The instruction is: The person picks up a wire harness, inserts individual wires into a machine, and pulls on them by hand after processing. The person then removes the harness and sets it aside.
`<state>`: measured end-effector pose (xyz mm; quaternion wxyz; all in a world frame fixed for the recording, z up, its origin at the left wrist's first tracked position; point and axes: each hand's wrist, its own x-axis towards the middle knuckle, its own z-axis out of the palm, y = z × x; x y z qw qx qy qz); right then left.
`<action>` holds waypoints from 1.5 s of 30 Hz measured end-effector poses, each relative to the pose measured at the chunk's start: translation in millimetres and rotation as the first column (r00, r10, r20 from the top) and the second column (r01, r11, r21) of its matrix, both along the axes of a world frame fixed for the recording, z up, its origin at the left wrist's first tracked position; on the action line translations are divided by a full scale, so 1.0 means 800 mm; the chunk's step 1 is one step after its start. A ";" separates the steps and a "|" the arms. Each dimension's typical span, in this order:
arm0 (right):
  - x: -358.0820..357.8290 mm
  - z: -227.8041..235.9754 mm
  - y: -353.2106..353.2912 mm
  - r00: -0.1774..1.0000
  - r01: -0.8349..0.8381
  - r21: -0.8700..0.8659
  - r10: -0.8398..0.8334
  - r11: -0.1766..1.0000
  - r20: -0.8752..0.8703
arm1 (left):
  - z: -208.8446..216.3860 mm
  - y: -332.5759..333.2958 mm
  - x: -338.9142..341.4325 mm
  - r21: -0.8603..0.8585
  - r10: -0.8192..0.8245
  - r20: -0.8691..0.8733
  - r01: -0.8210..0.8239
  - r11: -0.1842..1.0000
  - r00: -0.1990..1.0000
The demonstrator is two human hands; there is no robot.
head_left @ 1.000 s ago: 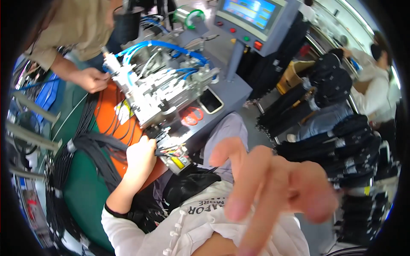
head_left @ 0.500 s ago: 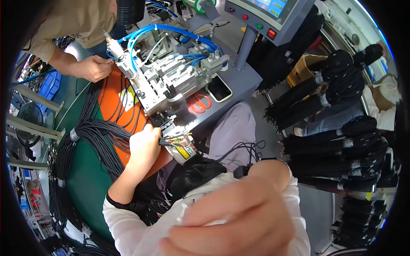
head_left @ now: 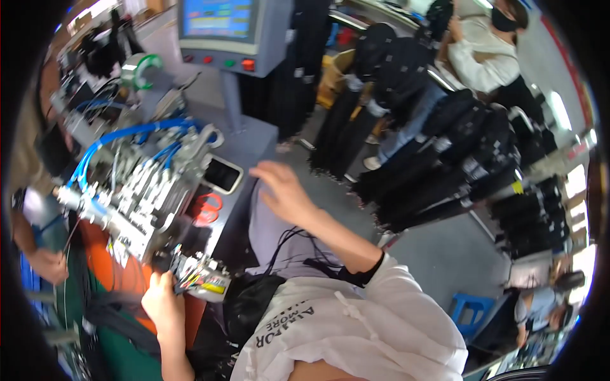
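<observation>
My left hand [head_left: 164, 301] is closed around a black cable [head_left: 182, 287] whose thin coloured wire ends [head_left: 190, 274] fan out at a small metal fixture [head_left: 213, 286] with a yellow label. Behind that hand, a bundle of black cables [head_left: 121, 311] trails over the orange and green table. My right hand [head_left: 283, 190] reaches out past the front edge of the grey machine table, its fingers apart and holding nothing. Closest to it lies a phone [head_left: 222, 175] with a dark screen. Red-handled scissors [head_left: 208, 208] rest beside the phone.
A machine with metal cylinders [head_left: 149, 190] and blue air hoses [head_left: 136, 130] stands ahead, under a control screen [head_left: 219, 19]. At the left, a co-worker's hand [head_left: 49, 265] holds a thin cable. Bundled black cables [head_left: 438, 159] hang on racks at right, near a blue stool [head_left: 469, 312].
The view has swung to the right. My right hand has moved from close before the camera out toward the phone. My left hand keeps hold of the cable by the fixture.
</observation>
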<state>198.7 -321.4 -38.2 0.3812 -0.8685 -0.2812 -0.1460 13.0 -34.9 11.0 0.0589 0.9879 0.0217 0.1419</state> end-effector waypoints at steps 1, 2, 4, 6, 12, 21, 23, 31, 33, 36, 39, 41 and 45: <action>0.000 -0.037 -0.008 0.992 0.035 -0.128 -0.050 0.991 -0.112 | 0.001 0.001 0.001 0.015 0.030 -0.020 -0.030 0.999 0.999; -0.002 -0.064 -0.013 0.978 0.041 -0.195 -0.079 0.980 -0.193 | 0.000 0.001 0.002 0.030 0.068 -0.041 -0.066 0.997 0.997; -0.007 -0.111 -0.024 0.953 0.062 -0.261 -0.134 0.963 -0.270 | -0.001 0.000 0.006 0.029 0.050 -0.045 -0.049 0.998 0.998; -0.017 -0.145 -0.030 0.895 0.023 -0.380 -0.189 0.925 -0.404 | -0.004 0.001 0.009 0.051 0.068 -0.075 -0.064 0.997 0.995; -0.028 -0.197 -0.022 0.868 0.002 -0.482 -0.241 0.876 -0.434 | -0.013 0.008 0.007 0.113 0.051 -0.056 -0.045 0.993 0.997; -0.030 -0.196 -0.020 0.876 0.012 -0.471 -0.236 0.882 -0.421 | -0.017 0.012 0.005 0.135 0.100 -0.083 -0.089 0.987 0.992; -0.029 -0.199 -0.024 0.880 0.028 -0.472 -0.246 0.881 -0.407 | -0.022 0.013 0.009 0.123 0.112 -0.088 -0.101 0.987 0.990; -0.032 -0.195 -0.015 0.891 0.056 -0.502 -0.271 0.863 -0.365 | -0.023 0.019 0.003 0.135 0.065 -0.025 -0.061 0.989 0.998; -0.034 -0.197 -0.015 0.893 0.072 -0.486 -0.273 0.871 -0.356 | -0.024 0.021 0.004 0.127 0.050 -0.037 -0.045 0.991 0.998; -0.035 -0.196 -0.015 0.898 0.081 -0.486 -0.275 0.870 -0.344 | -0.025 0.022 0.006 0.114 0.046 -0.048 -0.041 0.993 0.998; -0.035 -0.194 -0.015 0.900 0.084 -0.493 -0.278 0.866 -0.335 | -0.024 0.022 0.006 0.106 0.049 -0.064 -0.042 0.994 0.997; -0.034 -0.194 -0.018 0.903 0.090 -0.484 -0.276 0.870 -0.329 | -0.015 0.012 0.007 0.119 0.069 -0.085 -0.058 0.991 0.994; -0.034 -0.199 -0.016 0.911 0.102 -0.477 -0.274 0.873 -0.308 | -0.016 0.012 0.006 0.124 0.084 -0.094 -0.072 0.990 0.992</action>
